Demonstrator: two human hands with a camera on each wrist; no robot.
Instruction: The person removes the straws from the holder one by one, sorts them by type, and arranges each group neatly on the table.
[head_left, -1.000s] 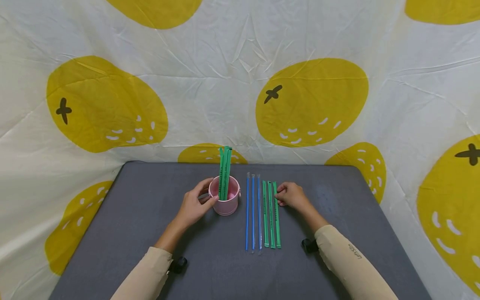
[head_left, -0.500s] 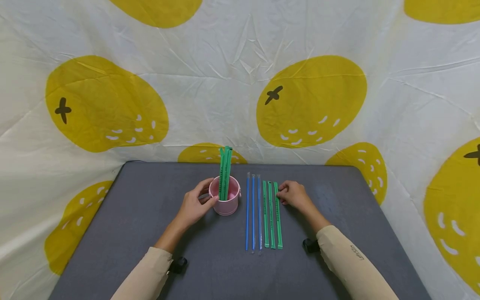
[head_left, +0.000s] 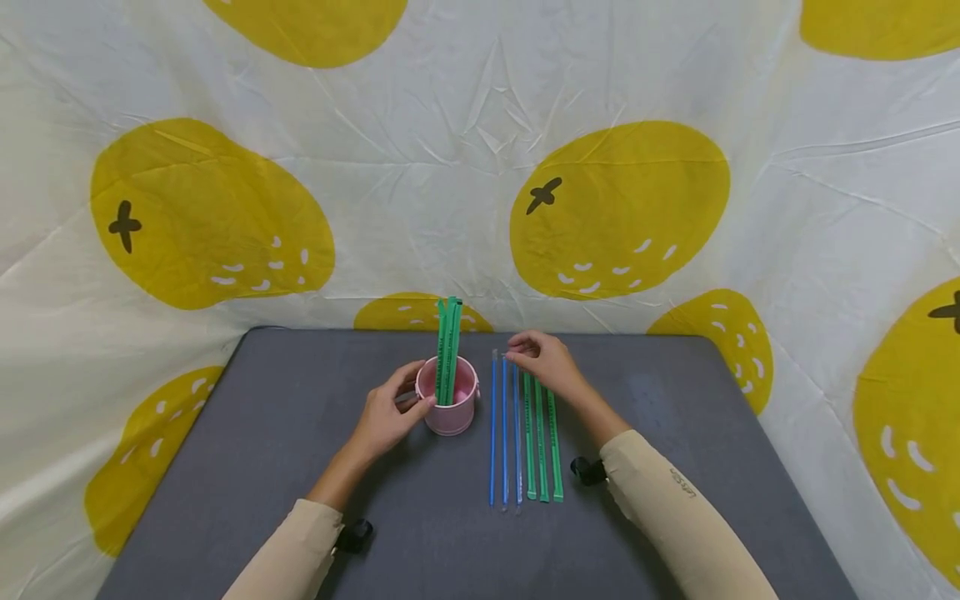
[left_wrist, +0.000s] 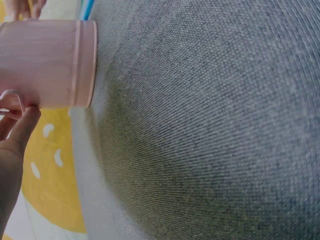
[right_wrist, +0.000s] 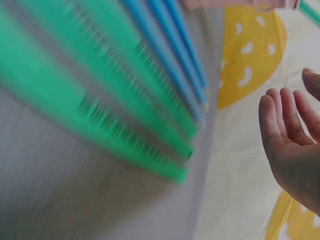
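Observation:
A small pink bucket (head_left: 452, 421) stands on the table, and several green paper-wrapped straws (head_left: 449, 354) lean upright inside it. My left hand (head_left: 384, 418) holds the bucket's left side, thumb in front and fingers behind; the left wrist view has a finger beside the handle loop (left_wrist: 12, 97). To the right lie three blue straws (head_left: 505, 442) in clear wrappers, then three green wrapped straws (head_left: 542, 450), all side by side. Over the far ends of these straws hovers my right hand (head_left: 551, 364). Its fingers (right_wrist: 267, 120) are loosely extended in the right wrist view, with nothing between them and the thumb.
A dark grey cloth-covered table (head_left: 300, 450) carries everything. Behind its far edge hangs a white curtain (head_left: 420, 217) with yellow fruit prints. Black wrist cameras (head_left: 354, 536) sit under both forearms.
My right hand has left the rightmost green straw and moved left and away, over the straws' far ends. My left hand has stayed on the bucket.

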